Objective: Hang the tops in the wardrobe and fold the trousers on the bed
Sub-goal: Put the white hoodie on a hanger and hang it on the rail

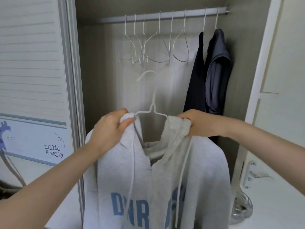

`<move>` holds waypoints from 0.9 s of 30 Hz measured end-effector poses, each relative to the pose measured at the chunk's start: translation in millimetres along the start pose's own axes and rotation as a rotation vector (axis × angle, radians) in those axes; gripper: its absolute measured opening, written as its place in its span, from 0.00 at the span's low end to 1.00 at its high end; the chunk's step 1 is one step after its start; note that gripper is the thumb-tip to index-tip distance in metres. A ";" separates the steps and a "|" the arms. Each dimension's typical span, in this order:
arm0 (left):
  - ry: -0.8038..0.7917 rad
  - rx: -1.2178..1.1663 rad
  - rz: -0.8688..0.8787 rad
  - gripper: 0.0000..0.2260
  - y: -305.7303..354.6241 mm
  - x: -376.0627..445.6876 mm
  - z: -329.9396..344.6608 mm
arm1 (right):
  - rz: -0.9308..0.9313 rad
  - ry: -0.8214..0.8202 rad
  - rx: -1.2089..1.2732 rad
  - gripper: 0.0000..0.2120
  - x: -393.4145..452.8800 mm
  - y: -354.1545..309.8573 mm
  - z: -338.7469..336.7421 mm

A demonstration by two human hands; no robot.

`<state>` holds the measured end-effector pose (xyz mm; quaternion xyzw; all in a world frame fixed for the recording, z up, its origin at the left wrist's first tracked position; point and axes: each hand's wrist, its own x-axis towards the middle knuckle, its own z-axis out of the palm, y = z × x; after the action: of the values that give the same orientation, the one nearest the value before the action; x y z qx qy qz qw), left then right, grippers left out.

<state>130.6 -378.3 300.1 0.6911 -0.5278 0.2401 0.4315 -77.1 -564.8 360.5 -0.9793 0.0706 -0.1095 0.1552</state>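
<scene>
Free rail (194,13) gap btwn empty hangers (153,45) & dark tops (209,71).

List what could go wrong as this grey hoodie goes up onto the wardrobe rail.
1. Both hands, left and right, grip the grey hoodie at its collar, not the white hanger, so the hoodie may slip off a shoulder when released.
2. The hook could snag the crowded empty hangers on the rail.
</scene>
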 end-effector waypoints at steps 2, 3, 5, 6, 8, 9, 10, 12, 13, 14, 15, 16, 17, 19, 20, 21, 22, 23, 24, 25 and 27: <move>0.051 -0.093 -0.088 0.12 -12.9 1.7 -5.6 | 0.091 -0.144 -0.015 0.15 -13.4 9.2 -20.9; 0.072 -0.124 -0.105 0.12 -17.6 2.7 -7.3 | 0.111 -0.138 0.069 0.19 -20.1 12.4 -28.6; 0.108 -0.149 -0.117 0.13 -21.9 4.5 -8.2 | 0.130 0.055 0.287 0.26 -28.1 16.6 -32.7; 0.118 -0.154 -0.122 0.13 -22.9 5.4 -7.7 | 0.166 0.187 0.294 0.28 -30.3 18.3 -30.0; 0.140 -0.156 -0.130 0.13 -25.5 7.9 -8.2 | 0.292 0.252 0.136 0.33 -30.5 21.8 -23.3; 0.143 -0.161 -0.135 0.12 -27.2 9.1 -8.6 | 0.342 0.156 0.110 0.38 -31.5 23.3 -17.6; 0.143 -0.171 -0.136 0.12 -28.8 11.2 -9.3 | 0.349 0.066 0.141 0.41 -31.8 23.6 -11.9; 0.128 -0.195 -0.124 0.12 -29.5 15.4 -9.5 | 0.303 0.083 0.204 0.36 -30.3 18.6 -3.2; 0.117 -0.204 -0.118 0.12 -29.9 17.5 -8.2 | 0.270 0.130 0.226 0.32 -28.3 15.4 -1.2; 0.102 -0.207 -0.109 0.11 -29.9 19.4 -6.5 | 0.239 0.172 0.247 0.29 -25.0 12.4 0.2; 0.081 -0.206 -0.096 0.10 -29.5 21.8 -5.0 | 0.217 0.202 0.262 0.26 -21.7 8.9 1.1; 0.055 -0.212 -0.079 0.09 -29.4 24.9 -3.6 | 0.198 0.218 0.260 0.24 -18.0 5.3 1.5; 0.021 -0.237 -0.069 0.08 -29.9 28.7 -2.8 | 0.181 0.228 0.241 0.23 -15.1 1.6 2.1; -0.070 -0.311 -0.074 0.09 -30.9 37.7 -5.1 | 0.169 0.224 0.218 0.19 -9.7 -6.3 3.6; -0.109 -0.342 -0.087 0.10 -33.4 41.6 -6.7 | 0.175 0.230 0.237 0.18 -7.7 -8.7 4.9; -0.138 -0.359 -0.097 0.09 -37.1 44.9 -8.1 | 0.185 0.245 0.270 0.17 -6.3 -10.1 6.7; -0.160 -0.360 -0.101 0.08 -40.0 48.1 -10.4 | 0.193 0.268 0.323 0.18 -5.6 -11.6 7.9; -0.173 -0.352 -0.109 0.06 -41.5 51.3 -12.9 | 0.206 0.297 0.392 0.20 -5.3 -14.3 7.5; -0.178 -0.342 -0.121 0.06 -42.8 54.8 -14.3 | 0.227 0.331 0.475 0.22 -5.1 -17.2 6.0; -0.183 -0.310 -0.146 0.10 -46.4 58.2 -14.1 | 0.255 0.364 0.547 0.25 -4.6 -19.5 4.1; -0.213 -0.139 -0.218 0.24 -54.8 62.6 -12.1 | 0.310 0.425 0.637 0.24 -1.8 -28.5 1.7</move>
<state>203.9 -396.8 336.8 0.7341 -0.5079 0.0802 0.4435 -75.4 -537.2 367.7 -0.8157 0.2104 -0.3010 0.4470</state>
